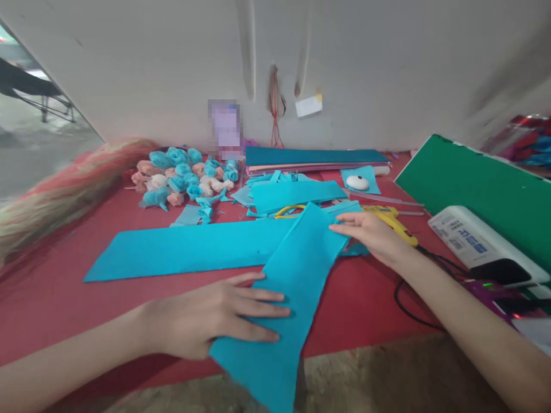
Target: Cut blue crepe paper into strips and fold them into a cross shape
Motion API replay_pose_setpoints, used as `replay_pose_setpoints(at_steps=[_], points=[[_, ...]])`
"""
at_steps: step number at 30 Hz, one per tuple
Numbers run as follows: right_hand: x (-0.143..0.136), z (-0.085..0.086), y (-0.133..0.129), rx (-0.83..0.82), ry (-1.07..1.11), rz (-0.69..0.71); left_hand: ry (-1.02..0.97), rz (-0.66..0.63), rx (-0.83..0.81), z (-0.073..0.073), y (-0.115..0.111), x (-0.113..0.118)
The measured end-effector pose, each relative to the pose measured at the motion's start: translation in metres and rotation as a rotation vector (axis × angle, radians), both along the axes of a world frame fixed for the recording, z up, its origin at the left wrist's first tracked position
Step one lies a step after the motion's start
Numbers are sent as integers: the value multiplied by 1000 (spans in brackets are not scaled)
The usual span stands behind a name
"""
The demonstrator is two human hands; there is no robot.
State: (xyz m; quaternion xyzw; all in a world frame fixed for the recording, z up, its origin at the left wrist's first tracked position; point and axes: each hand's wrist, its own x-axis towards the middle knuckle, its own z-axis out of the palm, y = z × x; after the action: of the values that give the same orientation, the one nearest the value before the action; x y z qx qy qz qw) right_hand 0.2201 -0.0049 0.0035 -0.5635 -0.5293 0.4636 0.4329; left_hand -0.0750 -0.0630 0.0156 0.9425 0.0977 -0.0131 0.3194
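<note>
A long blue strip [297,281] lies slantwise over the red table top, its lower end hanging past the front edge. My left hand [224,315] rests flat on it with the fingers spread. At the strip's upper right corner, my right hand [365,232] has its thumb and fingers closed on the edge. Beneath it a second blue strip [172,249] runs to the left. Behind are a smaller blue piece [297,196] and yellow scissor handles [286,212], partly covered.
Blue, pink and white paper flowers [181,178] are heaped at the back left. A yellow glue gun [398,223] with a black cable, a white power strip [486,246] and a green board [486,195] occupy the right. A white case [357,183] sits at the back.
</note>
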Motion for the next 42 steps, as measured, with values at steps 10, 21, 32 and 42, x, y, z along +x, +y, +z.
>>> replay_pose_setpoints(at_steps=[10,21,32,42], points=[[4,-14,14,-50,-118,48,-24,120,98,1,13,8],[8,-20,15,-138,-119,-3,82,14,148,-29,-3,21],[10,-16,16,-200,-9,18,52,-31,244,-30,0,19],[8,-20,16,-183,-37,29,89,-38,246,-31,1,21]])
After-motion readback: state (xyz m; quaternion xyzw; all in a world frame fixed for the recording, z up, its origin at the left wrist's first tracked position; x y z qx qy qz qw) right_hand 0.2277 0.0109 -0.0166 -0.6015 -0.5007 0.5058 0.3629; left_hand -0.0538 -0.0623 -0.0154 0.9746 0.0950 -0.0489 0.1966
